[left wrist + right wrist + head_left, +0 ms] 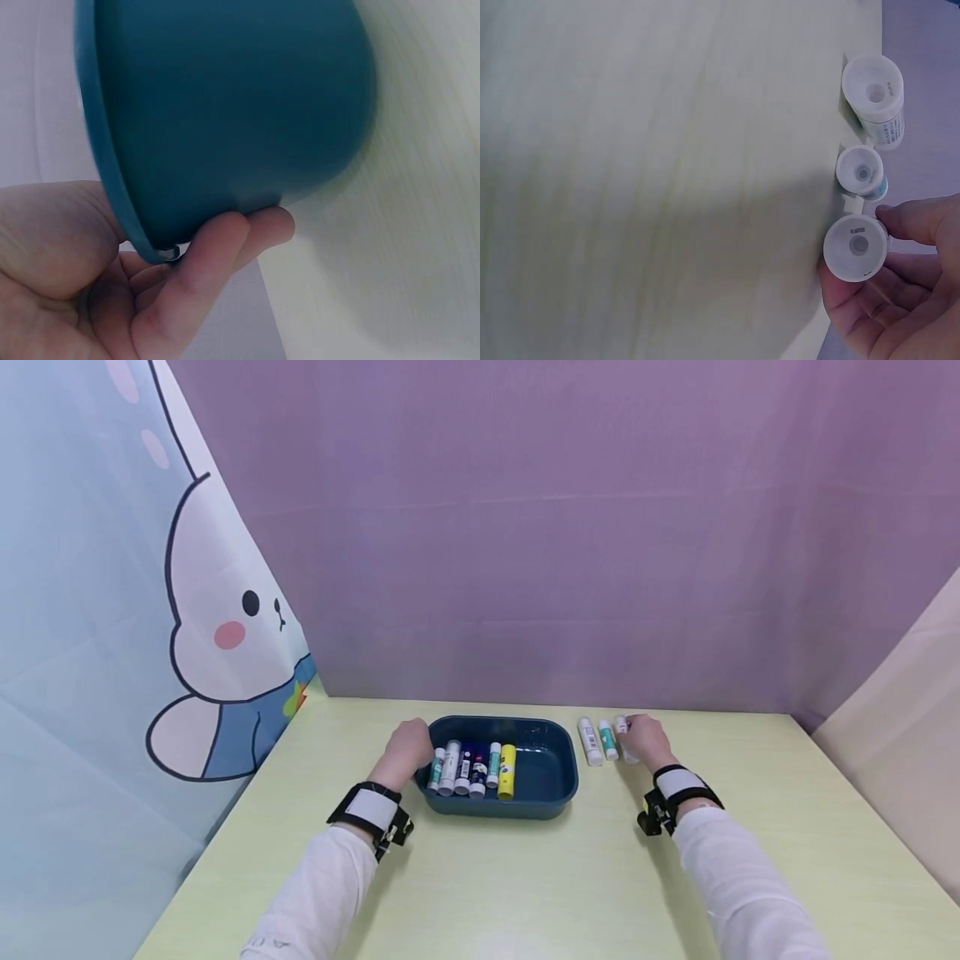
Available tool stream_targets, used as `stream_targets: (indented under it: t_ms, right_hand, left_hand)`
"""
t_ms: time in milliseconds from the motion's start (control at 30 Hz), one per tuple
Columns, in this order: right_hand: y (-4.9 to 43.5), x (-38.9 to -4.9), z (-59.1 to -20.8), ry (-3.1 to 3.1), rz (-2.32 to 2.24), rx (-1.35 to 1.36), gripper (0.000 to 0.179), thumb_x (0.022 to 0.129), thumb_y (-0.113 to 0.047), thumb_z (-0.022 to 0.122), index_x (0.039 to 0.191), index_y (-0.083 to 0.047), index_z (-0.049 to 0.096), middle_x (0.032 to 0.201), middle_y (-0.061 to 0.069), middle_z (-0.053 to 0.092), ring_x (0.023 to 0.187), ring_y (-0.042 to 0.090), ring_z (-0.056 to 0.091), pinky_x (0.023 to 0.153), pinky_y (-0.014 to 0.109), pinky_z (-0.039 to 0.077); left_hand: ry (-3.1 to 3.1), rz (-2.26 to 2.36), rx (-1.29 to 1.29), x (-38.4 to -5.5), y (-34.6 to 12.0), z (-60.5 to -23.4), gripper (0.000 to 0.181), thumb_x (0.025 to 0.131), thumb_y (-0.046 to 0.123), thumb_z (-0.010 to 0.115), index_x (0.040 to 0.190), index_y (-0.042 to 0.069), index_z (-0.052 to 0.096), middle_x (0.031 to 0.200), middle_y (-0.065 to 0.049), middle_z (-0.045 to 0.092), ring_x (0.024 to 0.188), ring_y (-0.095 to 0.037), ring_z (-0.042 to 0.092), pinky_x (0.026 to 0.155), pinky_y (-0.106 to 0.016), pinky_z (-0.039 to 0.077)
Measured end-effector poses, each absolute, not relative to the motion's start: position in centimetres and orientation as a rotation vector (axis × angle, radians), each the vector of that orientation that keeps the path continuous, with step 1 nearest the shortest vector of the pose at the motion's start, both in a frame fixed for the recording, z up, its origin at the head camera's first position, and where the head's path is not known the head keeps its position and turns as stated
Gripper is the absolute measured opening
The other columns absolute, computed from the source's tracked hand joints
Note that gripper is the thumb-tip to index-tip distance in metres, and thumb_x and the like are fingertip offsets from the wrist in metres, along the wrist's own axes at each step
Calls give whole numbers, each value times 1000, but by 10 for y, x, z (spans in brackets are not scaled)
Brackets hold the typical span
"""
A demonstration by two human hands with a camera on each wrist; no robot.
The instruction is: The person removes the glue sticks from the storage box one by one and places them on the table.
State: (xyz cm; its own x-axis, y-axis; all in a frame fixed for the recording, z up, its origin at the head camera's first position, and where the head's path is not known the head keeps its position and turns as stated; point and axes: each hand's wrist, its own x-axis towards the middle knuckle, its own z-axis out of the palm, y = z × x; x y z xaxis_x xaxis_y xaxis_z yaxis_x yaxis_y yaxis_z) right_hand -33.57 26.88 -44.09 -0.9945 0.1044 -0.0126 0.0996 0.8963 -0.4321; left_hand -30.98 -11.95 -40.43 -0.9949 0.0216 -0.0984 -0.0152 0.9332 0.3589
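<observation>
A dark blue plastic basin (pixel 525 810) stands on the table with several glue sticks lying side by side in its left part, among them a yellow one (pixel 507 772). My left hand (pixel 410 746) grips the basin's left end, the rim between thumb and curled fingers (pixel 199 277). To the right of the basin, a large white glue stick (pixel 589 741) and a smaller green-and-white one (pixel 607 740) lie on the table. My right hand (pixel 649 741) holds another white glue stick (pixel 857 249) between thumb and fingers, beside those two. Part of that stick is hidden by the hand.
The pale yellow-green table (pixel 495 885) ends at a purple cloth backdrop (pixel 555 543). A blue curtain with a cartoon animal (pixel 232 610) hangs at the left, and a pale cloth (pixel 907 735) at the right. Each wrist wears a strapped camera.
</observation>
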Motion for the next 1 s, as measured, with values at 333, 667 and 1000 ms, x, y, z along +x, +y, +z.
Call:
stream_targets:
  t_ms: [333,667,1000]
  right_hand:
    - [267,-335,-443,-3079,658,-210,42,90,-15,52,126,8,53,113,30,60,93,36,61,69,41,53]
    - [267,-334,-444,-3059,651,-185,41,90,-15,54,125,7,55,109,29,62,89,35,62,69,42,54]
    - [267,-334,-447,-3035,645,-156,43,88,-15,56,123,9,55,109,30,62,89,36,62,73,45,54]
  left_hand:
    - [2982,581,-1,-308,-119,-405,23,84,-1,59,105,-10,59,102,-24,63,73,-29,63,43,-27,53]
    - [2999,549,9,-310,-120,-406,22,83,1,61,103,-10,60,99,-21,63,77,-29,64,50,-30,56]
    - [3014,523,26,-310,-120,-406,19,83,1,61,100,-8,61,95,-19,64,79,-27,62,59,-33,57]
